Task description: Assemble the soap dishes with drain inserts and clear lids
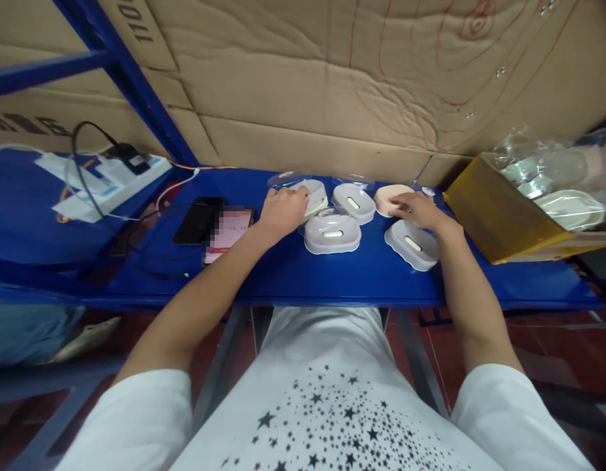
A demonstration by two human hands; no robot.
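My left hand (285,210) has its fingers bent over the left side of a pale oval plastic box (315,191), which looks like a soap box. The fingers of my right hand (417,208) close on the near right rim of a peach-pink oval box (385,198). Between the hands are a grey oval box (353,201) and another grey box (332,233) nearer me, each with a white oblong piece in its middle. A further grey box (413,244) lies just below my right hand. My palms hide parts of what I grip.
Clear plastic pieces (355,181) lie along the cardboard wall (283,85). Left are a black phone (199,220), a lit phone (230,234), cables and a power strip (116,186). A carton (504,216) of bagged pieces stands right on the blue table (283,278).
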